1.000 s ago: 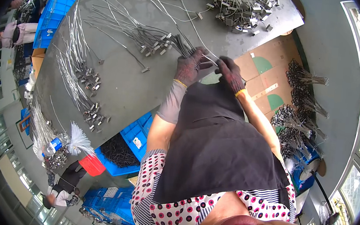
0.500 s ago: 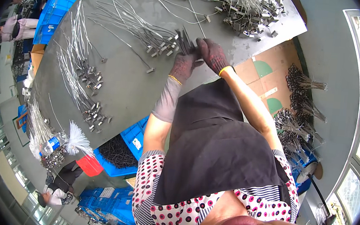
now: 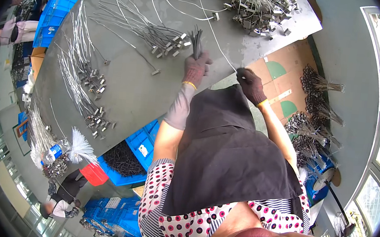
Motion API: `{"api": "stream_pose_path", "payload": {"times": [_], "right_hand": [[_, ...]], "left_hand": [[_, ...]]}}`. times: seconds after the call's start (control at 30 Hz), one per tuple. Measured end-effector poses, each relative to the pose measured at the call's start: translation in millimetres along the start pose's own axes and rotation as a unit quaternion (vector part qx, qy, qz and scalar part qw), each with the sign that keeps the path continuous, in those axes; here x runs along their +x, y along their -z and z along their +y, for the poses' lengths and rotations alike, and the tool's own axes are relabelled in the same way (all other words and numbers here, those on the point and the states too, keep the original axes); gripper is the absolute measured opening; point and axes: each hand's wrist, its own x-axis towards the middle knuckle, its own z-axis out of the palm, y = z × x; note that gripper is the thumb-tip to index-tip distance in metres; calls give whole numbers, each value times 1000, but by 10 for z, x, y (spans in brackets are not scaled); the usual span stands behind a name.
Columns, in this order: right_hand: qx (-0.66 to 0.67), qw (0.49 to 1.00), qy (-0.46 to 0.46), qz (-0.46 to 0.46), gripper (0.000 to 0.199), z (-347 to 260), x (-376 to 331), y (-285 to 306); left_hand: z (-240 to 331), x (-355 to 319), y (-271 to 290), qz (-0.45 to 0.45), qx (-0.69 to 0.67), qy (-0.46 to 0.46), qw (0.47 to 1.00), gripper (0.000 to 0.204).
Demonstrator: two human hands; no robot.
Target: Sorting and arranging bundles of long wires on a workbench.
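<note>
My left hand (image 3: 196, 70), in a dark knitted work glove, is closed round a bunch of short black rods or tubes (image 3: 196, 39) that stick up above the fist. Off to the right, past the table edge, my gloved right hand (image 3: 249, 84) is closed on one end of a thin silvery wire (image 3: 218, 44). This wire runs taut back over the table towards the far pile. Left of my left hand lies a loose bunch of wires with small metal blocks (image 3: 172, 45) on their ends. One single wire with an end block (image 3: 156, 72) lies nearer me.
The grey table (image 3: 133, 94) carries another bunch of wires with metal blocks (image 3: 94, 82) at left and a dense pile (image 3: 264, 13) at the far right. A blue crate (image 3: 126, 158) of black pieces sits below the near edge. Bundled wires (image 3: 313, 125) stand at right; two people are at left.
My right hand has moved away from the left, rightwards and towards me, drawing the wire with it. My left hand has stayed nearly in place with the black bunch.
</note>
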Motion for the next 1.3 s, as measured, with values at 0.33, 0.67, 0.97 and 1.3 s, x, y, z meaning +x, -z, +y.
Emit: {"api": "stream_pose_path", "payload": {"times": [0.33, 0.67, 0.97, 1.3], "right_hand": [[156, 914, -332, -174, 42, -147, -1786, 1149], [8, 890, -451, -62, 45, 305, -2713, 1321], [2, 903, -431, 10, 41, 303, -2552, 1232], [-50, 962, -264, -49, 40, 321, -1695, 794]], "left_hand": [[-263, 248, -640, -172, -362, 119, 908, 33], [-149, 447, -529, -99, -402, 12, 910, 29], [177, 239, -273, -6, -383, -20, 924, 25], [-15, 363, -77, -69, -411, -3, 909, 22]]}}
